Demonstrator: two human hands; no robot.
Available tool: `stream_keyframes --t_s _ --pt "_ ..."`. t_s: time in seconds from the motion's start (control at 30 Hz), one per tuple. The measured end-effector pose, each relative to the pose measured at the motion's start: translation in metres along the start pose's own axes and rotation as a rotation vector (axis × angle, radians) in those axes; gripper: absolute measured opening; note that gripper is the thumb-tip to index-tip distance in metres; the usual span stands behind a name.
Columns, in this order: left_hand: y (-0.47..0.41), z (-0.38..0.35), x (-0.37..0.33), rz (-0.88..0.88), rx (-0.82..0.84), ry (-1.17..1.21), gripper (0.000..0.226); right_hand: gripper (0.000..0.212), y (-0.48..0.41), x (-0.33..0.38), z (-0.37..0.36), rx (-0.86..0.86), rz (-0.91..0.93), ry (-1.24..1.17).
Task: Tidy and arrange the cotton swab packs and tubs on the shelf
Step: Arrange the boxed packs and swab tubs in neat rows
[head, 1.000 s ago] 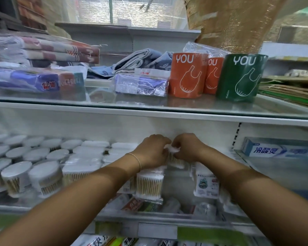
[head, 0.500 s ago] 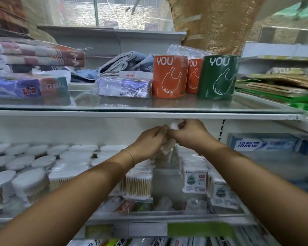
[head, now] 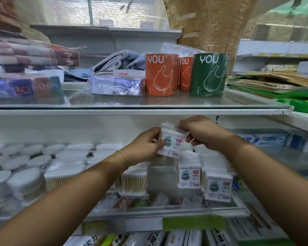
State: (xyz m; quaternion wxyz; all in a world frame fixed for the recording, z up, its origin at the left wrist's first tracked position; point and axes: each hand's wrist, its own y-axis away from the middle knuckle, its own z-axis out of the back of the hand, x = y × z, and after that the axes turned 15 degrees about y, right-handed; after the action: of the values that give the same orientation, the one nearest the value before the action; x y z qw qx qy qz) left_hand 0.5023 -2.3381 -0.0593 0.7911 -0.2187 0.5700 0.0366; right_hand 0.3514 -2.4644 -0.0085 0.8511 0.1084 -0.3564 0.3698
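The cotton swab pack (head: 172, 142) is held above the shelf (head: 161, 178), long axis near vertical, swab tips toward 12 o'clock, label facing the camera. The left hand (head: 144, 145) pinches its 9 o'clock edge. The right hand (head: 201, 134) grips its 3 o'clock upper corner.

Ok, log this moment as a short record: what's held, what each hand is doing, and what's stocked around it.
held: cotton swab pack, tilted, up above the stocked rows
left: left hand grips its left side, thumb on the label
right: right hand pinches its right edge with the fingers
below right: labelled packs standing upright
below left: plain packs, then round tubs
above: orange roll and green roll
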Motion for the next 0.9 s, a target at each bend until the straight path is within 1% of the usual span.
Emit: stream_keyframes --t_s 0.07,0.13,0.17,0.23,0.37,0.43,0.53,0.63,0.7,0.8,0.9 --pt "0.001 -0.002 -0.002 0.032 -0.008 0.096 0.02 0.022 0.005 -0.006 0.004 0.017 0.083 0.045" --pt "0.003 -0.007 -0.005 0.058 0.002 0.14 0.02 0.013 0.012 -0.009 0.007 0.03 0.162 0.106" --pt "0.003 -0.009 -0.005 0.067 0.006 0.142 0.022 0.014 0.015 -0.01 0.008 0.031 0.19 0.142" --pt "0.003 -0.014 -0.007 0.081 0.024 0.128 0.028 0.022 0.021 -0.012 0.01 0.019 0.214 0.195" --pt "0.004 -0.024 -0.005 0.106 0.098 0.083 0.045 0.024 0.026 -0.017 0.014 0.039 0.212 0.284" --pt "0.005 -0.03 -0.004 0.095 0.105 0.019 0.047 0.027 0.028 -0.023 0.013 0.054 0.195 0.326" --pt "0.005 -0.038 -0.003 0.035 0.063 -0.149 0.035 0.027 0.03 -0.031 0.011 0.078 0.195 0.364" --pt "0.008 -0.044 -0.001 0.029 0.06 -0.287 0.029 0.026 0.033 -0.037 0.006 0.108 0.204 0.407" --pt "0.012 -0.049 -0.001 0.018 0.086 -0.389 0.032 0.027 0.036 -0.04 0.003 0.12 0.203 0.462" --pt "0.015 -0.055 -0.002 -0.024 0.134 -0.533 0.043 0.027 0.042 -0.044 -0.002 0.128 0.208 0.569" --pt "0.014 -0.064 0.003 -0.044 0.175 -0.617 0.053 0.024 0.046 -0.044 -0.005 0.112 0.227 0.674"
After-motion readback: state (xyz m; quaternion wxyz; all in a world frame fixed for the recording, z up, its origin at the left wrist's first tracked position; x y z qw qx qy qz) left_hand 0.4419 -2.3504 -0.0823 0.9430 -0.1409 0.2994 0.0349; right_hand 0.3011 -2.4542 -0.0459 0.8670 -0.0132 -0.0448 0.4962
